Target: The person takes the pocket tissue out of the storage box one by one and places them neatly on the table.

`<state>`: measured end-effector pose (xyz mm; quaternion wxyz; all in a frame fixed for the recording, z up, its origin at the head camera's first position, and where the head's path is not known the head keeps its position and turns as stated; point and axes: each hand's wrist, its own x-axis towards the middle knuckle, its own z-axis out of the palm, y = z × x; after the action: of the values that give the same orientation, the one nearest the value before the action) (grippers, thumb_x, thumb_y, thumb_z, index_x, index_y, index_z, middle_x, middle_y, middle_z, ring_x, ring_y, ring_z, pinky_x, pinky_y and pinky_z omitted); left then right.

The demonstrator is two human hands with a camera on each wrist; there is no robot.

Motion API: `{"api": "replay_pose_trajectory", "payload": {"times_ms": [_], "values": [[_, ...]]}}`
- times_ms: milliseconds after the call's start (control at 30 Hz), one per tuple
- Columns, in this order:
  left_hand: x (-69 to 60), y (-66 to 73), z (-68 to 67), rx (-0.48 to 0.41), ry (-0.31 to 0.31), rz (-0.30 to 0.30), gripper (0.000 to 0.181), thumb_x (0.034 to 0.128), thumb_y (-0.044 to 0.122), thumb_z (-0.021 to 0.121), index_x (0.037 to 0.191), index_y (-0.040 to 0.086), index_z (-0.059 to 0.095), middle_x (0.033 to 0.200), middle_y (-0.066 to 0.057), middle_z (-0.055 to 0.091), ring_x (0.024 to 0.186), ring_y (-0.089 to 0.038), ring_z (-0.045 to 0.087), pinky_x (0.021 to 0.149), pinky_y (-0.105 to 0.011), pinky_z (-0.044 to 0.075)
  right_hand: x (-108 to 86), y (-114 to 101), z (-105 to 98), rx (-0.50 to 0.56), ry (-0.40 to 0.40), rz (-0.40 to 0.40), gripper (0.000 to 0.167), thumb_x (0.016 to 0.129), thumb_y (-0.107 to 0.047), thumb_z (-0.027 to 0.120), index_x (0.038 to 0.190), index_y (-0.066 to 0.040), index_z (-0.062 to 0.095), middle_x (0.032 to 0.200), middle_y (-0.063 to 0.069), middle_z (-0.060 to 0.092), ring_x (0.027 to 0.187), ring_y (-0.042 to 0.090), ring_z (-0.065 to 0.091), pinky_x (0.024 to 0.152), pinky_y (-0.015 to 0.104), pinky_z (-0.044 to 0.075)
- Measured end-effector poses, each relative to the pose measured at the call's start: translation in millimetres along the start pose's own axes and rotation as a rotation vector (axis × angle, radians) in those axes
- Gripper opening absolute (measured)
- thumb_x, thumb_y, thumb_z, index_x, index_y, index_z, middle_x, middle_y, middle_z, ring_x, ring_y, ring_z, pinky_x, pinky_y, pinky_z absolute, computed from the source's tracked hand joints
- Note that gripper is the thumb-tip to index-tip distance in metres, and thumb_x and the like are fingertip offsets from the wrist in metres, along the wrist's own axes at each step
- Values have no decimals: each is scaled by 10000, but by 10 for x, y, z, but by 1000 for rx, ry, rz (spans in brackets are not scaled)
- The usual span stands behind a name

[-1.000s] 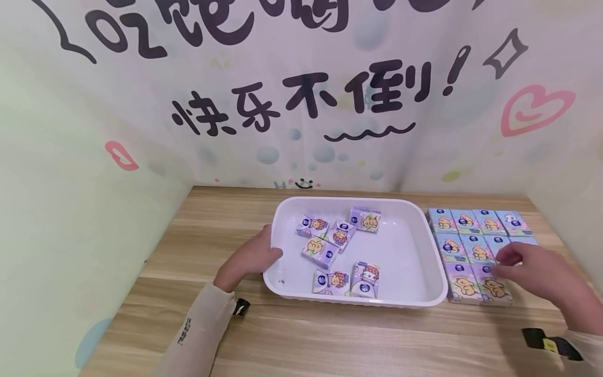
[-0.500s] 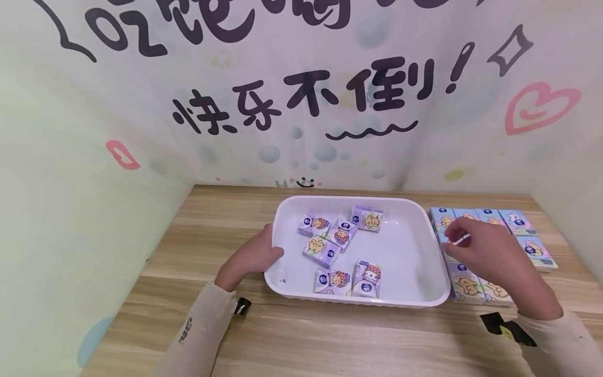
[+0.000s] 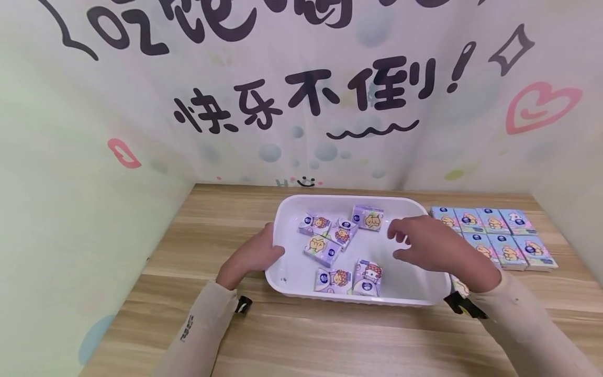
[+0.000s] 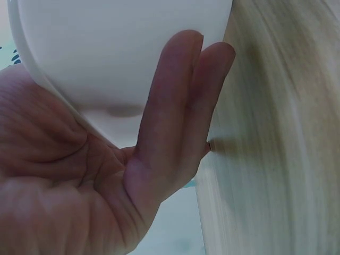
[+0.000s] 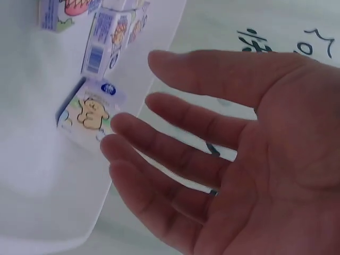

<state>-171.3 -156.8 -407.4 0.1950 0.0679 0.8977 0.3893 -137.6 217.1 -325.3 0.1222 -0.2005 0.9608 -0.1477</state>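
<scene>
A white plastic tray [image 3: 293, 285] holds several small purple tissue packs with cartoon prints. My left hand [image 3: 256, 254] grips its left rim, thumb over the edge; in the left wrist view, straight fingers [image 4: 170, 106] lie along the tray's outer wall. Over the tray's right part hovers my right hand [image 3: 433, 245], fingers loosely bent, nothing in them. The closest pack to it, showing a yellow cartoon animal [image 3: 372, 220], lies by the back wall. Another pack [image 3: 367, 278] lies near the front wall. In the right wrist view, a pack [image 5: 91, 114] sits just beyond the fingertips.
Right of the tray, blue tissue packs [image 3: 511, 251] lie in neat rows on the wooden table [image 3: 330, 340]. My right forearm hides part of them. A printed curtain [image 3: 301, 152] hangs behind the table.
My right hand has moved left, from above the rows of packs to over the tray, uncovering packs on the right. The left hand has stayed on the rim.
</scene>
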Motion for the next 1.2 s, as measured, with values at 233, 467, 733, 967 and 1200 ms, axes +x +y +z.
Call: {"api": "replay_pose_trajectory", "payload": {"times_ms": [233,467,733,967,1200], "values": [[8,-3,3,7,5,6,709,1033,69,565,1657,-41,245,1161,-211,639,772,-229,752,651,-383,664,159,-200,73,-14,-175,-140,406,886,-92,921,1255,-188,782,1288,48,745,1222,342,679,1005,558,602],[20,-8,7,12,3,9,703,1041,82,573,1654,-37,251,1154,-204,642,768,-222,751,653,-382,664,278,-274,242,-43,-256,-310,540,858,9,908,1313,-253,783,1394,-30,718,1347,316,628,1154,580,505],[24,-15,6,12,2,3,694,1046,79,577,1652,-31,256,1151,-201,644,774,-221,753,655,-383,667,327,-339,384,-65,-294,-304,641,839,102,868,1326,-306,786,1402,-69,711,1362,259,601,1182,536,494],[20,-10,5,8,-4,-3,683,1055,81,576,1649,-24,255,1141,-196,646,777,-224,755,660,-386,668,335,-351,420,-122,-295,-282,583,841,102,870,1241,-298,730,1310,-32,710,1241,224,633,1136,509,539],[2,9,-13,-2,-9,37,697,1025,45,553,1643,-59,248,1126,-205,644,772,-234,757,661,-397,666,354,-357,422,-145,-291,-250,487,854,73,868,1183,-251,715,1286,8,709,1089,232,635,1087,531,571]]}}
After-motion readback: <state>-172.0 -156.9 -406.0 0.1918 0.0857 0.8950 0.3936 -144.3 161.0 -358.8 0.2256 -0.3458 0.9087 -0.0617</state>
